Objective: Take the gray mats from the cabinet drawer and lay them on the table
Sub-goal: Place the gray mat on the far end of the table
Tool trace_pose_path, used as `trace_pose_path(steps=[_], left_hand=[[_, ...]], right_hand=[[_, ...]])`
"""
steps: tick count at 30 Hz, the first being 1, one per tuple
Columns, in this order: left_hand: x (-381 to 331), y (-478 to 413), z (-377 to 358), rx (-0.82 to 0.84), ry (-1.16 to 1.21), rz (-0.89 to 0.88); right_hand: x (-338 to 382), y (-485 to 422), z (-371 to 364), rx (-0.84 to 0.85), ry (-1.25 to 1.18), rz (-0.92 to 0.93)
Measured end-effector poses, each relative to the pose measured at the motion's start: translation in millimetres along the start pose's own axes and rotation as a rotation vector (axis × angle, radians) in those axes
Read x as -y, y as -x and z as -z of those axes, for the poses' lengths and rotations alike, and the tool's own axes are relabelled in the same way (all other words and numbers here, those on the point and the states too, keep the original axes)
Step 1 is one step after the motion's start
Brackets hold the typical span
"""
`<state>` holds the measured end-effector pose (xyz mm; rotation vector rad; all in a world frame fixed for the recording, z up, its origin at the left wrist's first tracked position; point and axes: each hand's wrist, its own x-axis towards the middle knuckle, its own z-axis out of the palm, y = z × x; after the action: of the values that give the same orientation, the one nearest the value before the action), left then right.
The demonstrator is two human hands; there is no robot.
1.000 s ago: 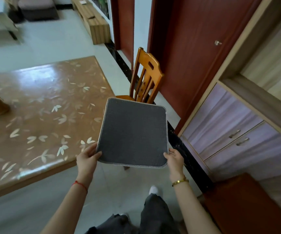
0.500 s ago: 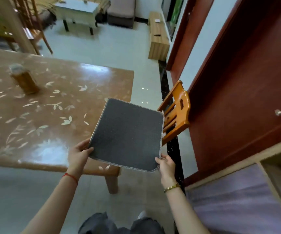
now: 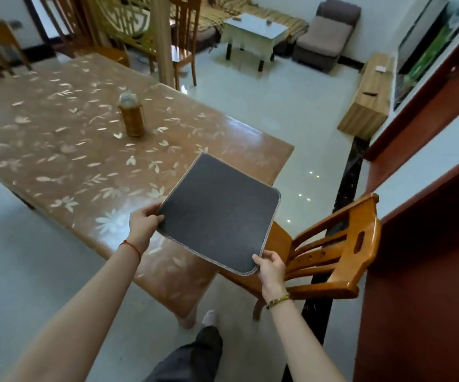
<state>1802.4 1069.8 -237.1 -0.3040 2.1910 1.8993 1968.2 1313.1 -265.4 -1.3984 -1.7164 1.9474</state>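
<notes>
A dark gray square mat [image 3: 218, 212] with a pale stitched edge hangs flat in the air over the near right corner of the brown leaf-patterned table [image 3: 65, 161]. My left hand [image 3: 144, 223] grips its near left corner and my right hand [image 3: 271, 267] grips its near right corner. Whether more than one mat is stacked in my hands cannot be told. The cabinet drawer is out of view.
A jar with amber contents [image 3: 131, 115] stands mid-table. An orange wooden chair [image 3: 330, 255] sits right of the table corner, beside a dark red door [image 3: 427, 271]. Further chairs [image 3: 184, 42], a small white table [image 3: 253, 30] and a low wooden bench [image 3: 369, 97] stand beyond.
My view has swung left from the cabinet toward the table. Both hands have carried the mat along, and it now hangs over the table's near right corner.
</notes>
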Motion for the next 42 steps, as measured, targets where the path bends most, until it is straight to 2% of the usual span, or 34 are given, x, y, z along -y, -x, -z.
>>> trace_pose_path(steps=[5,16,27,34,39,42], left_hand=[[-15.1,-59.4,-22.4,-0.079,-0.002,0.026],[-46.1,-190.3,-81.3,-0.088,-0.120,0.070],[-36.7,-254.8,-103.5,-0.158,-0.192,0.139],[-17.5,-261.5,-111.5,-0.185,-0.206,0.207],[-6.8,-264.8,-107.3,-0.328,-0.125,0.204],[1.2,-249.6,-101.8,-0.477,-0.069,0.239]], right_hand=[[21.8,-53.0,-29.4,0.083,0.074,-0.039],[69.2,-166.3,-81.6,0.154,0.199,-0.069],[70.1,-231.5,-109.3,0.377,0.271,-0.190],[67.7,-252.9,-104.9,0.525,0.487,-0.197],[76.2,-272.9,-106.3,0.781,0.739,-0.188],[96.8,-293.4,-111.1,0.770,0.929,-0.005]])
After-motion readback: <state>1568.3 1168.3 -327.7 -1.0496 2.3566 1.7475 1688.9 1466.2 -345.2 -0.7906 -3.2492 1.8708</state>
